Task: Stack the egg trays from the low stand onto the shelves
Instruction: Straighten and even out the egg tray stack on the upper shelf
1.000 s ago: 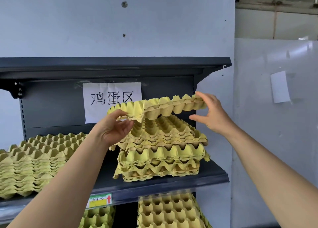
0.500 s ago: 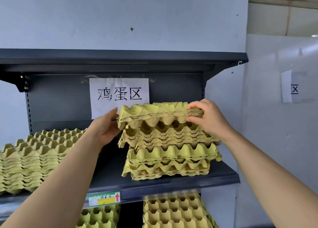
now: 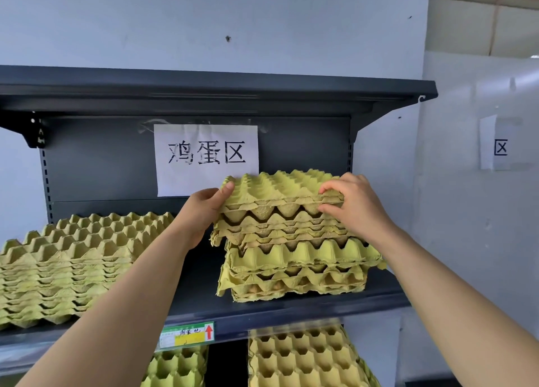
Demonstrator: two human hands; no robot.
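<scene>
So the top yellow-green moulded-pulp egg tray (image 3: 280, 188) sat between my two hands, on the uneven stack of like trays (image 3: 300, 258) at the right end of the dark metal shelf (image 3: 291, 309). Its long side ran left to right, along the shelf's front edge. My left hand (image 3: 204, 208) pinched its near left corner, thumb on top and the other fingers hidden beneath the rim. My right hand (image 3: 353, 205) curled over the near right corner, fingertips hooked on the edge. Both were clamped on the tray, neither nearer to it than the other. I judged the next move was to settle it square, since the layers underneath sat skewed. Its hollows showed nothing in them. Whether anything lay between the lower layers I could not tell. A second, tidier stack of trays (image 3: 73, 258) filled the shelf's left end.
</scene>
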